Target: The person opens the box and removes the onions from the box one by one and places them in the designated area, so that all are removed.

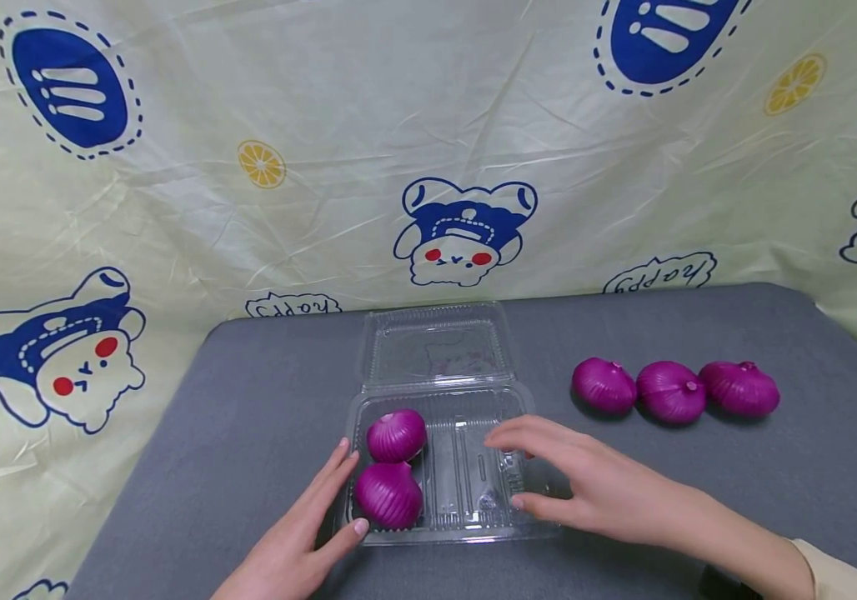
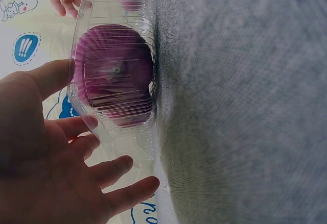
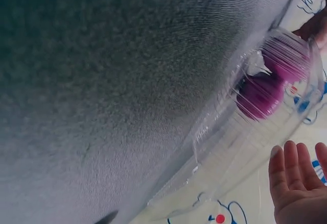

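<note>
A clear plastic clamshell container (image 1: 466, 533) lies with its lid (image 1: 436, 346) folded back, away from me. Two purple onions, a rear onion (image 1: 397, 436) and a front onion (image 1: 388, 497), sit in its left side. My left hand (image 1: 297, 533) is at the left edge, its thumb by the near corner and its fingers extended along the side; the left wrist view shows the thumb against the rim. Over the container's right side hovers my right hand (image 1: 586, 479), fingers loosely bent and thumb apart, holding nothing. The right wrist view shows that hand (image 3: 299, 193) beside the clear wall.
Three more purple onions stand in a row to the right of the container: a left one (image 1: 604, 386), a middle one (image 1: 672, 392) and a right one (image 1: 739, 389). All rest on a grey cloth-covered table (image 1: 263, 392). A printed curtain (image 1: 338, 217) hangs behind the table.
</note>
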Action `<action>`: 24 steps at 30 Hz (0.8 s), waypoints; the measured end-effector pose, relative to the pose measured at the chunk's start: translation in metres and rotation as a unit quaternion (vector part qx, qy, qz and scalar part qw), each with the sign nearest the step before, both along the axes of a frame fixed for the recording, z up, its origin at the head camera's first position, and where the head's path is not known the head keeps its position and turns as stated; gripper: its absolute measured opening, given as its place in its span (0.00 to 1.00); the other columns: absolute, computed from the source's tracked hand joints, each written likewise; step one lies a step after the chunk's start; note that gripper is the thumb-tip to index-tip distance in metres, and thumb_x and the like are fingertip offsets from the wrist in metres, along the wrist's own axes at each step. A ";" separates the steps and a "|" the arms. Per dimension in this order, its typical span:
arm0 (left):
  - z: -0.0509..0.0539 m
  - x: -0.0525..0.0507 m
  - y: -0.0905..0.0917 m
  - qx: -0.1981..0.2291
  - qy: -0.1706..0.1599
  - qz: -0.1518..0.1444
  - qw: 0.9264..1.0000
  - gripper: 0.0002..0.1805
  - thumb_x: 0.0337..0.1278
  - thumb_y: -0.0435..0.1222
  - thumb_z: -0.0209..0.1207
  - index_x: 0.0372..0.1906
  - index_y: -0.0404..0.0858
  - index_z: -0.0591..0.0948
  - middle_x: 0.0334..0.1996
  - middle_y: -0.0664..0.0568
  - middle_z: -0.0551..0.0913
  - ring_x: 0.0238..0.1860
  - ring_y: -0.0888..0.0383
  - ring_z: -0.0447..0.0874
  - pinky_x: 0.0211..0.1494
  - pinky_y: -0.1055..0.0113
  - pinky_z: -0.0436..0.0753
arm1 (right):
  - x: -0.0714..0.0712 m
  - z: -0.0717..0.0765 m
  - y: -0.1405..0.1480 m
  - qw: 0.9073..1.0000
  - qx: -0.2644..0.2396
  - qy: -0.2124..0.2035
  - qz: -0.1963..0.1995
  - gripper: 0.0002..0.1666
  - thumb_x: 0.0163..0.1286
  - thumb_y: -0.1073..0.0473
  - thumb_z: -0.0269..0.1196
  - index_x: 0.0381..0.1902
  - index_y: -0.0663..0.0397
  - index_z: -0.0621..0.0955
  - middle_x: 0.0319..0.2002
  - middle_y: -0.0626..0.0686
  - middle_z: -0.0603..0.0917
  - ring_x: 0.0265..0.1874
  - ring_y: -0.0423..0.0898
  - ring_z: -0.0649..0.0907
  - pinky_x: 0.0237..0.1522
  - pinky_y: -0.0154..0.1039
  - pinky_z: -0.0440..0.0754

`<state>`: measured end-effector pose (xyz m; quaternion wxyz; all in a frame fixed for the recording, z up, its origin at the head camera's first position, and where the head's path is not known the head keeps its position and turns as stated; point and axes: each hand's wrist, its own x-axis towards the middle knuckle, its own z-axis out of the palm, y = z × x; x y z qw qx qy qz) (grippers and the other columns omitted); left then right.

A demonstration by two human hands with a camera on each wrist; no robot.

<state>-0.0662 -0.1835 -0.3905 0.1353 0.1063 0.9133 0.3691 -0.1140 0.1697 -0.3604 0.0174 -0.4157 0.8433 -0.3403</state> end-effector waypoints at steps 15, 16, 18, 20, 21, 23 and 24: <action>0.001 0.000 0.000 -0.005 -0.008 0.004 1.000 0.44 0.61 0.62 0.56 0.78 0.52 0.57 0.78 0.60 0.46 0.76 0.48 0.49 0.67 0.37 0.61 | -0.016 -0.002 -0.030 0.996 0.058 -0.069 -0.003 0.34 0.68 0.46 0.66 0.68 0.22 0.67 0.67 0.33 0.67 0.65 0.36 0.68 0.59 0.46 0.76; 0.002 -0.001 0.000 -0.006 -0.008 0.004 1.000 0.44 0.61 0.62 0.57 0.78 0.52 0.57 0.78 0.60 0.46 0.76 0.48 0.49 0.67 0.37 0.61 | -0.018 -0.002 -0.032 0.996 0.058 -0.068 -0.001 0.34 0.68 0.47 0.66 0.68 0.23 0.67 0.67 0.33 0.67 0.65 0.36 0.68 0.59 0.46 0.76; 0.002 -0.001 0.000 -0.005 -0.009 0.005 1.000 0.44 0.61 0.62 0.57 0.78 0.52 0.57 0.78 0.59 0.47 0.76 0.48 0.49 0.67 0.37 0.62 | -0.022 -0.003 -0.036 0.997 0.054 -0.063 0.005 0.33 0.68 0.48 0.66 0.68 0.25 0.67 0.67 0.34 0.67 0.65 0.36 0.68 0.60 0.46 0.75; 0.002 -0.002 0.001 -0.005 -0.011 0.005 1.000 0.44 0.61 0.61 0.57 0.78 0.52 0.57 0.78 0.59 0.47 0.76 0.47 0.49 0.67 0.36 0.62 | -0.026 -0.005 -0.040 0.997 0.052 -0.054 0.010 0.33 0.68 0.48 0.66 0.68 0.27 0.68 0.68 0.35 0.67 0.66 0.36 0.67 0.60 0.47 0.75; 0.001 -0.002 0.001 -0.004 -0.012 0.005 1.000 0.44 0.61 0.61 0.57 0.78 0.52 0.57 0.78 0.59 0.47 0.76 0.47 0.49 0.67 0.36 0.62 | -0.028 -0.006 -0.042 0.997 0.052 -0.051 0.010 0.33 0.68 0.48 0.66 0.68 0.28 0.68 0.68 0.35 0.67 0.66 0.37 0.67 0.61 0.47 0.74; 0.001 -0.002 0.001 -0.002 -0.014 0.006 1.000 0.44 0.61 0.61 0.57 0.78 0.52 0.57 0.78 0.59 0.47 0.76 0.47 0.49 0.67 0.36 0.62 | -0.031 -0.008 -0.046 0.998 0.051 -0.041 0.014 0.32 0.68 0.48 0.66 0.68 0.32 0.70 0.68 0.37 0.67 0.67 0.38 0.67 0.61 0.49 0.74; 0.001 -0.003 0.001 -0.001 -0.016 0.006 1.000 0.44 0.61 0.61 0.57 0.78 0.52 0.57 0.78 0.59 0.46 0.76 0.47 0.49 0.67 0.36 0.61 | -0.033 -0.009 -0.048 0.998 0.052 -0.037 0.015 0.32 0.68 0.48 0.66 0.68 0.34 0.70 0.68 0.37 0.67 0.67 0.38 0.66 0.61 0.49 0.73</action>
